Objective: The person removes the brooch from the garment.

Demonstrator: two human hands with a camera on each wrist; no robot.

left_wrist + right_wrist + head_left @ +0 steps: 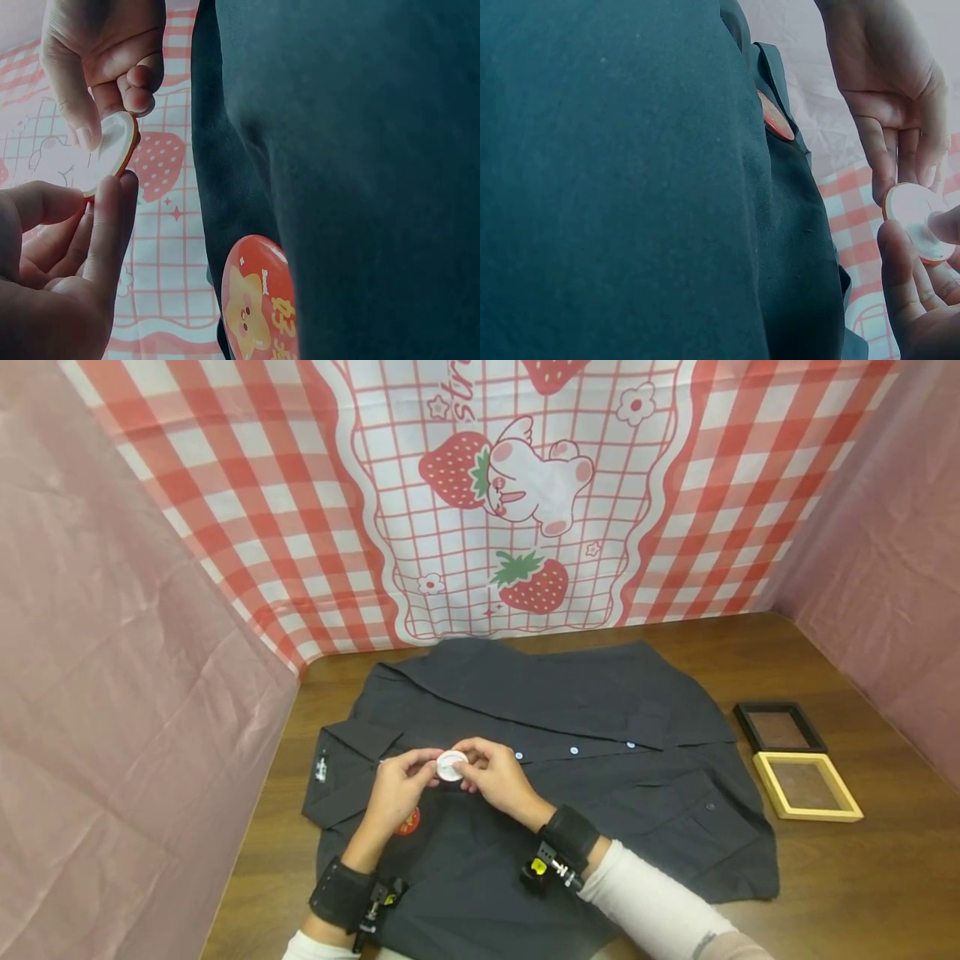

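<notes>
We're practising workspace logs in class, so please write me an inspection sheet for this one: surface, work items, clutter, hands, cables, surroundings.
Surface: brown table, largely covered by a dark shirt.
Work items: white-sided badge, held above the shirt; red badge on the shirt, partly hidden in the head view.
Clutter: black frame and yellow frame, at the right.
Hands: left hand and right hand both pinch the white-sided badge.
Cables: nothing seen.
Surroundings: strawberry-print cloth behind, pink cloth on both sides.

One round badge with orange-red edge (446,763), its white face upward, is pinched by left hand (401,787) and right hand (497,773) above a spread dark grey cloth shirt (592,689).
</notes>
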